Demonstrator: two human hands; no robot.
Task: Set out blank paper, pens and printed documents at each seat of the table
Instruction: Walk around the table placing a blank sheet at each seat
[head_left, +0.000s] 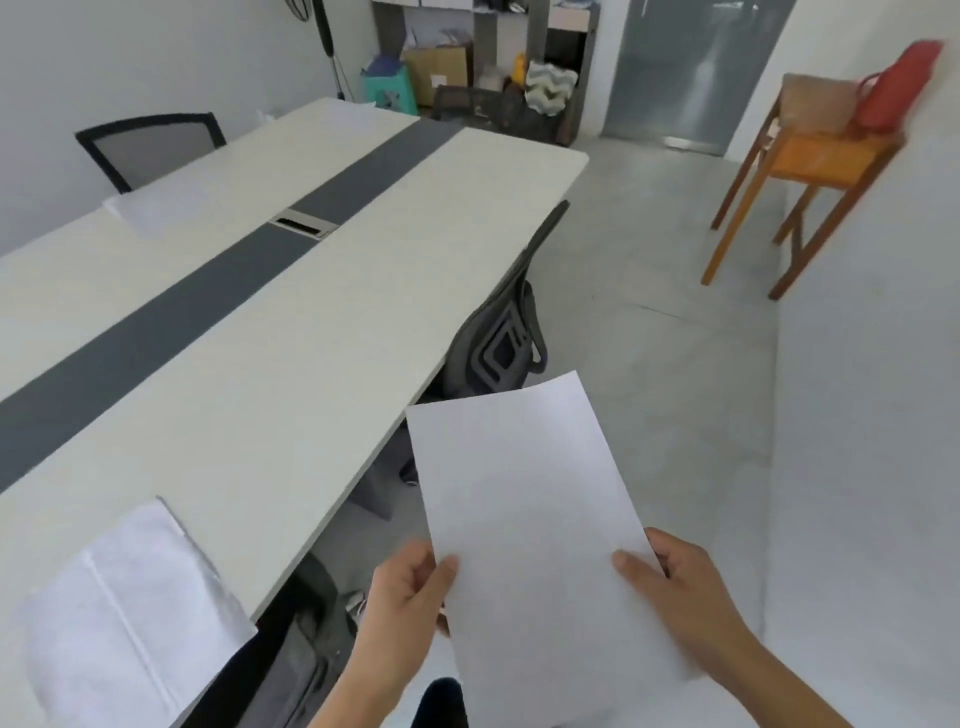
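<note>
Head view: both hands (410, 587) pinch blank paper (530, 499).

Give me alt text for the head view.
The left hand and right hand hold blank paper in the air beside a long table. A near paper stack and a far paper stack lie on it; a dark chair is tucked in on the right.

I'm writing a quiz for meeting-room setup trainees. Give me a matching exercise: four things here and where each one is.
Things:
1. single sheet
2. pile of papers
3. red bag
4. green stool

Places:
A. by the shelves
B. on the wooden chair
C. held by left hand and right hand
D. on the table, near end

Pairs: 1-C, 2-D, 3-B, 4-A
</note>
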